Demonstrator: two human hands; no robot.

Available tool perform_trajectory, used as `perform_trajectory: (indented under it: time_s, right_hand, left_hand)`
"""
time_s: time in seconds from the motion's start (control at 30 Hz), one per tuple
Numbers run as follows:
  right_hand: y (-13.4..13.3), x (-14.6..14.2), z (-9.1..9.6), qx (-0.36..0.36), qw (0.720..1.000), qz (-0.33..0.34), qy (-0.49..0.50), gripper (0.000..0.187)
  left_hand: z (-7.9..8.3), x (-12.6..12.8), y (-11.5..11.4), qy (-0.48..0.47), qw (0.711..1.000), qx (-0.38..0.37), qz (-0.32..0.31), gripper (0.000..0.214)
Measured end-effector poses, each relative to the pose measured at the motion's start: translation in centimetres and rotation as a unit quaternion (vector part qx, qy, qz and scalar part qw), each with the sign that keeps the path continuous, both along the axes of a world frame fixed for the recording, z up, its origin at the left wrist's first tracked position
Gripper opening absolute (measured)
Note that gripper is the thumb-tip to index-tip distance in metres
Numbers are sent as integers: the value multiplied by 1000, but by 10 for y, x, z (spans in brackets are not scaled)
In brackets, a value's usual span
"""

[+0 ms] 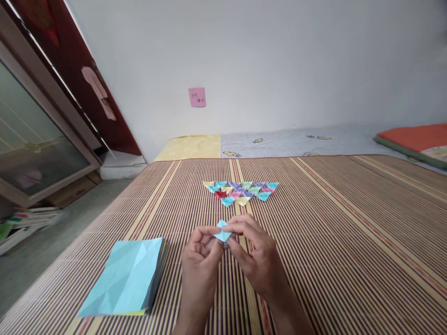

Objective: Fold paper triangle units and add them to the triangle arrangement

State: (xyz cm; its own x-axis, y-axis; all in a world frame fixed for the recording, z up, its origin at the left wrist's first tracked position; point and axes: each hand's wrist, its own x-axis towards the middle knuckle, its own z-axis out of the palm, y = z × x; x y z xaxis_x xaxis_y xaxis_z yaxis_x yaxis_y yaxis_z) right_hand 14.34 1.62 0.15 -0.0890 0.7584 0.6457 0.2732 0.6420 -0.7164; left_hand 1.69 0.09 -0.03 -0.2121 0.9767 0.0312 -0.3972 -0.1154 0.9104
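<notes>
A small light-blue folded paper piece (222, 231) is pinched between both my hands above the striped mat. My left hand (200, 253) grips its left side with closed fingers. My right hand (253, 253) has its fingers curled over the piece's right edge. Beyond them lies a cluster of several folded paper triangles (240, 190) in blue, pink, yellow, purple and red. To the left of my left hand rests a stack of square paper sheets (127, 277) with a creased light-blue sheet on top.
The striped bamboo mat (331, 232) covers a bed. An orange cushion (415, 139) lies at the far right. A pink note (197, 97) sticks on the white wall. A glass-door cabinet (35, 135) and books on the floor (28, 221) stand to the left.
</notes>
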Motion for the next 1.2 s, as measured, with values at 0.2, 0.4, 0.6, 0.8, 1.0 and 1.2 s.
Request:
perform_trajectory:
  time_s: [0.2, 0.4, 0.6, 0.8, 1.0, 1.2]
  right_hand:
    - [0, 0, -2, -30, 999, 29, -18, 16]
    - [0, -2, -3, -34, 999, 5, 17, 15]
    - [-1, -6, 1, -52, 997, -2, 50, 16]
    - [-2, -8, 0, -50, 998, -19, 42, 17]
    - [-2, -9, -3, -54, 996, -42, 48, 15]
    - [-1, -12, -3, -50, 995, -65, 55, 15]
  left_hand:
    - [-5, -6, 5, -69, 996, -35, -32, 32]
    - [-13, -2, 4, -23, 999, -1, -28, 25]
    - [-13, 0, -2, 44, 999, 30, 7, 23]
    - [-13, 1, -3, 48, 998, 27, 16, 25]
    - [-12, 3, -2, 57, 998, 36, 14, 26]
    - [-14, 1, -2, 30, 999, 25, -11, 27]
